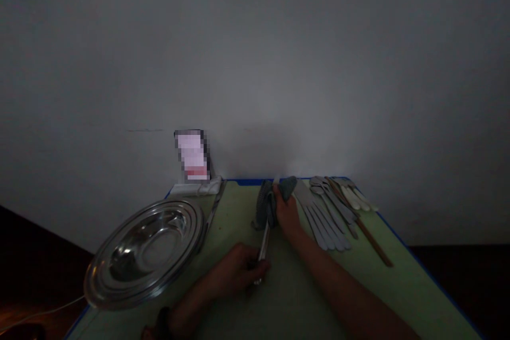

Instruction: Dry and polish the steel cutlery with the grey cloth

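Observation:
My left hand (241, 267) is closed around the lower handle of a long silver table knife (263, 247). The knife points away from me, its pale tip showing just past a grey cloth (262, 207). With its fingers wrapped, my right hand (286, 212) grips that cloth around the upper part of the knife. The cloth hides most of the blade. To the right of my right hand, several flat silver knives (324, 223) lie fanned out side by side.
Metal spoons (319, 187), white-handled cutlery (356, 197) and a brown wooden stick (374, 241) lie at the right. A wide steel basin (119, 228) stands left, beside a long thin utensil (214, 212). A lit phone (193, 154) leans against the wall behind the green table (239, 207).

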`<state>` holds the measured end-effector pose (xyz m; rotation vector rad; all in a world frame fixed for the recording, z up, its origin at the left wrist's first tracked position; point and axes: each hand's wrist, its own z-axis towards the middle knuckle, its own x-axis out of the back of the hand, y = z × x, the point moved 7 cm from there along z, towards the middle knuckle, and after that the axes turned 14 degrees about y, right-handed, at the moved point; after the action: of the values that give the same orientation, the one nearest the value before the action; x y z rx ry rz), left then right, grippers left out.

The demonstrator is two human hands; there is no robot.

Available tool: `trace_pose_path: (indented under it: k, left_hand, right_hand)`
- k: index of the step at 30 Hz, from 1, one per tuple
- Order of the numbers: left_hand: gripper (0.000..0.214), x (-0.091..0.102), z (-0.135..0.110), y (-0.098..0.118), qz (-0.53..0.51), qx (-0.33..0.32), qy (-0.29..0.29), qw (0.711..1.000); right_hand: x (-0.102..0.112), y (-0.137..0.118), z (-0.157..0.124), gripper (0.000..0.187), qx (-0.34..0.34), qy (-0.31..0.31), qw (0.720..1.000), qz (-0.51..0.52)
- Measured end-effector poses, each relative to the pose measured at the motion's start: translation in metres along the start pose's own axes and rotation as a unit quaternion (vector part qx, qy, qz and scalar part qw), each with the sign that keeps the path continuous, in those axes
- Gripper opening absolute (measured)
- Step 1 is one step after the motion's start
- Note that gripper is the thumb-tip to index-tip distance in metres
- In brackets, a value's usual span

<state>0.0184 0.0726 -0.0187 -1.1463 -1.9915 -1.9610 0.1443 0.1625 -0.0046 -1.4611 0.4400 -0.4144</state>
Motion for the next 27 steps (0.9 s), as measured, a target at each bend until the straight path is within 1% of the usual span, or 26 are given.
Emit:
trace_pose_path:
  k: [4, 10, 12, 14, 16, 18, 20, 22, 24, 25, 27]
  left_hand:
    - [0.039, -0.002, -0.004, 0.001, -0.002, -0.007, -0.036, 0.999]
    - [0.038, 0.001, -0.005, 0.000, -0.010, -0.008, -0.057, 0.998]
    - [0.037, 0.002, -0.005, 0.001, -0.030, -0.010, -0.058, 0.998]
    - [0.038, 0.006, -0.003, 0.005, -0.064, -0.024, -0.045, 0.997]
    - [0.039, 0.015, 0.003, 0.010, -0.103, -0.027, -0.016, 0.994]
    - [0.038, 0.028, 0.012, 0.014, -0.127, -0.011, 0.015, 0.992]
    - [0.037, 0.042, 0.021, 0.021, -0.131, 0.006, 0.030, 0.991]
    - [0.037, 0.052, 0.028, 0.033, -0.125, 0.008, 0.024, 0.992]
    - [0.034, 0.058, 0.033, 0.044, -0.117, 0.008, 0.021, 0.993]
    - [0.033, 0.059, 0.035, 0.048, -0.113, 0.008, 0.024, 0.993]
    - [0.032, 0.054, 0.038, 0.056, -0.092, 0.002, 0.006, 0.996]
  right_hand:
    - [0.002, -0.001, 0.019, 0.050, -0.001, 0.034, 0.999, 0.008]
    - [-0.002, -0.004, 0.035, 0.051, -0.007, 0.067, 0.998, 0.018]
    - [-0.002, -0.009, 0.039, 0.051, -0.010, 0.081, 0.997, 0.017]
    - [-0.001, -0.018, 0.042, 0.051, -0.015, 0.095, 0.995, 0.014]
    - [0.003, -0.032, 0.044, 0.052, -0.019, 0.112, 0.993, 0.014]
    - [0.012, -0.052, 0.045, 0.052, -0.004, 0.137, 0.990, 0.030]
    - [0.024, -0.079, 0.043, 0.049, 0.046, 0.162, 0.984, 0.061]
    - [0.039, -0.102, 0.041, 0.046, 0.084, 0.183, 0.978, 0.063]
    - [0.054, -0.122, 0.037, 0.043, 0.122, 0.197, 0.972, 0.043]
    - [0.058, -0.130, 0.036, 0.042, 0.145, 0.185, 0.972, 0.032]
    - [0.067, -0.141, 0.034, 0.040, 0.169, 0.183, 0.968, 0.017]
